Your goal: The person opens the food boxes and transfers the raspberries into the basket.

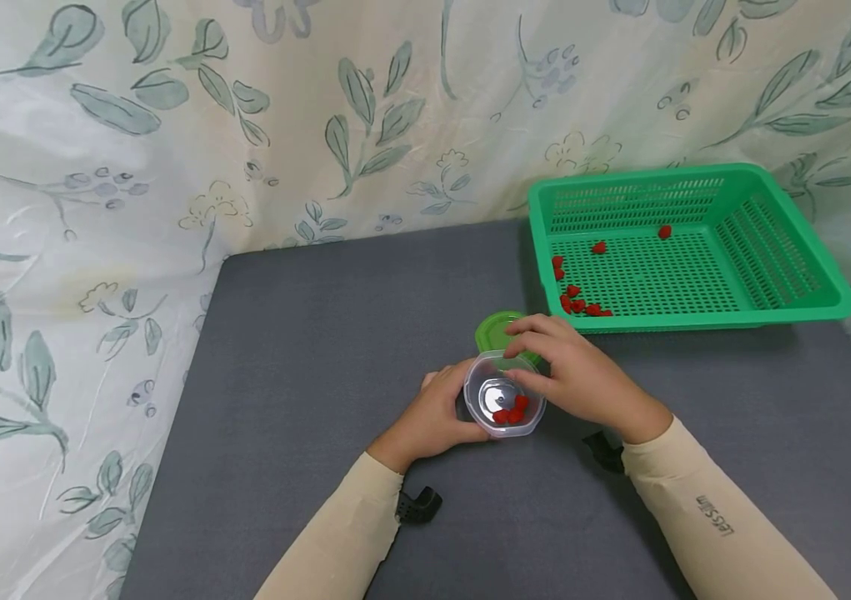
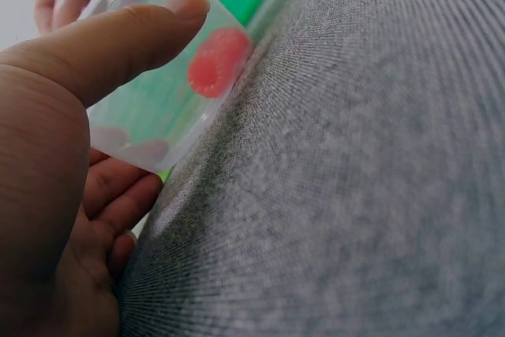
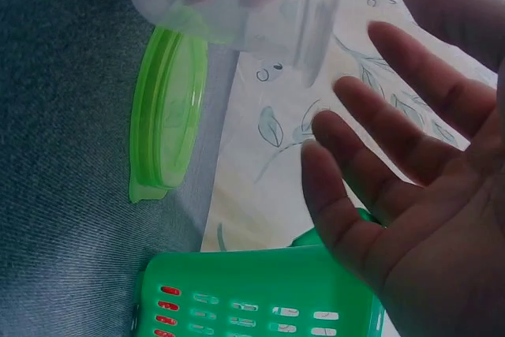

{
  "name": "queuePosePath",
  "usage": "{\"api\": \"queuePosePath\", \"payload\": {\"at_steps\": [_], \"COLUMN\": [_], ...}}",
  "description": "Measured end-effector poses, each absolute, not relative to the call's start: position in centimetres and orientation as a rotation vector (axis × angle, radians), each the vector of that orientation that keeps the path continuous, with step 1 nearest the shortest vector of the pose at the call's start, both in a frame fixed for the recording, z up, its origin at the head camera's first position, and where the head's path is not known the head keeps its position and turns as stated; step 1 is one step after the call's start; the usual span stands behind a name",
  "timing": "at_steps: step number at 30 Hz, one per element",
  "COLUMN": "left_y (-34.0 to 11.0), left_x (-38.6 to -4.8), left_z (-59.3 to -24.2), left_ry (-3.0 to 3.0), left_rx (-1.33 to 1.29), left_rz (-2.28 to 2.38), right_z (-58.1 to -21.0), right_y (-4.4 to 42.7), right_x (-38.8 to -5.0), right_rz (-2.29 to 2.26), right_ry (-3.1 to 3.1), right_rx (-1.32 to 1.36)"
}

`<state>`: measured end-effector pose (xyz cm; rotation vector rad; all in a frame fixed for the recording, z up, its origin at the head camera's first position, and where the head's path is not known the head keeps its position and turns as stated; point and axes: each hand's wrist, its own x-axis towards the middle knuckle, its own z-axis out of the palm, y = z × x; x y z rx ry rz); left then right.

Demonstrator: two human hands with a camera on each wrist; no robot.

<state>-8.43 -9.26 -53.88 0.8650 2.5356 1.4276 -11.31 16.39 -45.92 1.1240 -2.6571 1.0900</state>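
My left hand grips a clear plastic tub round its side, thumb toward the front and fingers behind. Inside the tub lie a few small red raspberry-like pieces, and one such red piece shows through the wall in the left wrist view. Over the tub's right rim hovers my right hand. Its spread, loosely bent fingers hold nothing in the right wrist view. Just behind the tub a light green lid lies on the table, partly hidden in the head view.
A green slotted basket stands at the back right. Several red pieces lie in it, mostly in the near left corner. Dark grey cloth covers the table, and a leaf-patterned curtain hangs behind.
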Motion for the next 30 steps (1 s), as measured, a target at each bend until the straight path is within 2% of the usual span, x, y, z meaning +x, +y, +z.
{"api": "queuePosePath", "payload": {"at_steps": [30], "left_y": [-9.4], "left_x": [-8.4], "left_z": [-54.0], "left_ry": [2.559], "left_rx": [0.846], "left_rz": [1.412], "right_z": [-47.7], "right_y": [14.9], "right_x": [-10.4], "right_rz": [0.781], "right_ry": [-3.062], "right_rx": [1.034]}}
